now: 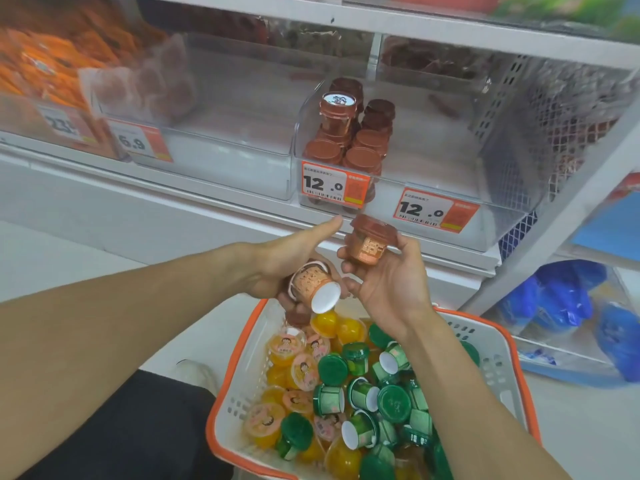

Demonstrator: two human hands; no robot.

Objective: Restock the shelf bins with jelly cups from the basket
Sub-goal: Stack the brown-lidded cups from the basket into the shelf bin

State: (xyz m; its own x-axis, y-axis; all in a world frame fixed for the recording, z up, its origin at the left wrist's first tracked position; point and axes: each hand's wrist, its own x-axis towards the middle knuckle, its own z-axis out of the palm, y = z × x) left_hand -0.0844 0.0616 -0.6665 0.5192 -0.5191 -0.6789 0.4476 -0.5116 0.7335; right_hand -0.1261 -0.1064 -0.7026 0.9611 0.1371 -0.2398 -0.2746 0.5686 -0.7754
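My left hand point(287, 258) grips a brown jelly cup point(313, 289) lying on its side, its white bottom pointing toward me. My right hand point(391, 282) holds a second brown-lidded jelly cup point(370, 242) upright by its body. Both hands hover just above the far rim of the white basket with an orange rim point(235, 386), which holds several green-lidded cups point(391, 403) and orange jelly cups point(287, 348). Straight ahead, a clear shelf bin point(433, 157) holds stacked brown jelly cups point(346, 133) in its left part.
Price tags reading 12.0 point(332, 183) hang on the bin front. An empty clear bin point(225, 140) stands to the left, beside orange packets point(45, 64). A white mesh shelf side point(540, 133) rises at right, with blue packs point(568, 299) on a lower shelf.
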